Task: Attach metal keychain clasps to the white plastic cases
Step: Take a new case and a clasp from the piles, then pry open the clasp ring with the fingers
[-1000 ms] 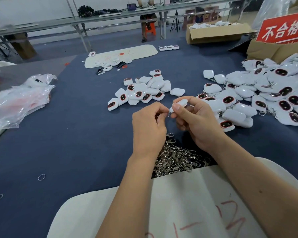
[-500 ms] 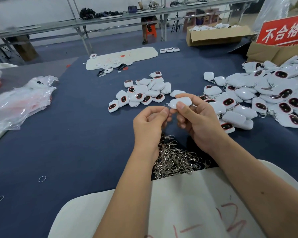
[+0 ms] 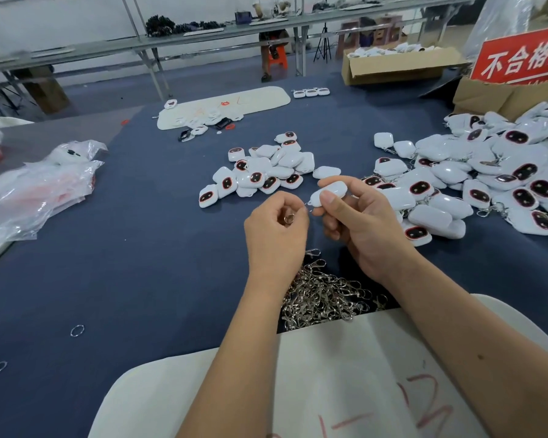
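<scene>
My right hand (image 3: 358, 226) pinches a white plastic case (image 3: 331, 191) between thumb and fingers, above the blue table. My left hand (image 3: 274, 229) is curled beside it and holds a small metal keychain clasp (image 3: 288, 218) in its fingers, close to the case's left end. Beneath both hands lies a heap of metal clasps (image 3: 325, 295). A small pile of white cases (image 3: 263, 172) sits just beyond the hands. A much larger pile of cases with clasps (image 3: 487, 181) spreads to the right.
A white board (image 3: 329, 390) with red marks lies at the table's near edge under my forearms. Clear plastic bags (image 3: 38, 191) lie at the left. A loose ring (image 3: 77, 330) rests on the blue cloth. Cardboard boxes (image 3: 399, 66) and a red sign (image 3: 522, 60) stand at the back right.
Both hands rose slightly and drew a little apart. The case turned in my right hand, and the clasp now shows inside my left hand's curled fingers.
</scene>
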{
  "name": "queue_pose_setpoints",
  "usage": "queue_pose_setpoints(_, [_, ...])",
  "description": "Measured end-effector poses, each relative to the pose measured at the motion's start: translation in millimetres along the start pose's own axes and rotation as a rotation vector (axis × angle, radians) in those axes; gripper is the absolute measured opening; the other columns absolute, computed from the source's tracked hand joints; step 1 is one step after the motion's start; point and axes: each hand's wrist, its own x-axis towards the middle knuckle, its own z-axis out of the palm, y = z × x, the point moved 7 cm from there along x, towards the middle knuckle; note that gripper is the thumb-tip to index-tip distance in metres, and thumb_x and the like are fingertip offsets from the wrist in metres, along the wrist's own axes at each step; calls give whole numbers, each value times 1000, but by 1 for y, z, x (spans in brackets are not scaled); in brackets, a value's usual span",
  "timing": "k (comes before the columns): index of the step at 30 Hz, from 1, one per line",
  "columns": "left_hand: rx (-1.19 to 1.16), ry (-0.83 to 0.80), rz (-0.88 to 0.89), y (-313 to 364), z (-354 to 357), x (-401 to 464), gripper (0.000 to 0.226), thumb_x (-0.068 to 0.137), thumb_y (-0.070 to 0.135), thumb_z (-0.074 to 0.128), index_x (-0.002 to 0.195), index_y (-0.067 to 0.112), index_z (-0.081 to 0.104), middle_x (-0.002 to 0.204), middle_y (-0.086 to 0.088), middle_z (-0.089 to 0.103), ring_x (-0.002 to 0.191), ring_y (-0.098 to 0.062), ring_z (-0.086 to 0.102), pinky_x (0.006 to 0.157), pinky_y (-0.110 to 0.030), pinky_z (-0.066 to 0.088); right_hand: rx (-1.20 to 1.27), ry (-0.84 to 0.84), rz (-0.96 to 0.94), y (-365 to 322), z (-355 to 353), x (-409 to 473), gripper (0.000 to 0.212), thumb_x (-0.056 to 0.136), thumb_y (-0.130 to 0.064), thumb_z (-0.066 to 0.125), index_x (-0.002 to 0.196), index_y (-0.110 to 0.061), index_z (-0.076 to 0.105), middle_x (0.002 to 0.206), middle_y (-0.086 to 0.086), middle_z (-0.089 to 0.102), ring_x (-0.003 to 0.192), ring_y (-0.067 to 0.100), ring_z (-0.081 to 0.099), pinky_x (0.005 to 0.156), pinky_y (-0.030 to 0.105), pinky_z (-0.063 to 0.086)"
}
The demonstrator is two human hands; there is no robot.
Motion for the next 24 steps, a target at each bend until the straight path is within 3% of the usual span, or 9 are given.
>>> queue_pose_setpoints(3, [83,-2,95,6,3,-3,20,91,9,69,76,21,66,68,9,64,59,-5,52,56,-12,39,-61,65,-27,-1,-4,0,22,94,-20,73,113,-10,67,76,8,67,54,11,50,49,21,43])
queue_pose_setpoints(6, [100,-21,151,9,7,-6,13,92,10,71,85,21,72,74,9,69,72,-9,62,63,-11,46,-187,277,-112,-6,-19,-2,14,97,-19,73,109,-15,66,67,0,66,50,9,51,45,21,41])
queue_pose_setpoints(9, [94,-30,146,8,10,-7,10,91,12,73,96,21,74,83,9,70,80,-6,64,69,-10,48,-407,587,-237,-18,-38,-10,39,96,-24,73,132,-19,57,63,-11,65,54,4,57,59,20,47])
queue_pose_setpoints(12, [107,7,124,5,4,-5,12,90,12,73,98,22,72,87,11,69,83,-3,64,72,-12,49,-524,720,-335,-29,-44,-20,68,95,-23,71,153,-18,36,81,-16,68,59,11,60,73,26,52])
queue_pose_setpoints(15, [93,78,72,2,-5,-1,14,90,8,70,94,21,71,85,11,69,80,2,62,70,-9,47,-844,615,-514,-44,-18,-21,45,92,-9,64,136,-13,52,93,-7,65,64,13,58,74,27,49])
queue_pose_setpoints(18, [91,152,7,-2,-15,1,17,90,4,67,89,21,71,81,12,68,77,2,62,69,-9,47,-1204,322,-533,-34,20,1,30,91,-3,62,121,-6,63,107,8,64,93,23,59,86,34,47])
queue_pose_setpoints(22, [200,83,-66,-11,-22,4,17,88,13,67,80,27,72,77,12,70,77,-1,63,67,-13,48,-1731,63,-203,-2,35,53,44,89,-11,65,130,-6,51,141,16,48,135,35,37,102,40,41])
queue_pose_setpoints(24, [257,-22,-47,-11,-23,8,16,88,18,68,76,27,74,77,14,72,78,-1,64,67,-10,45,-1876,-16,33,11,26,71,59,92,-15,62,146,-6,39,160,21,31,154,39,17,120,49,28])
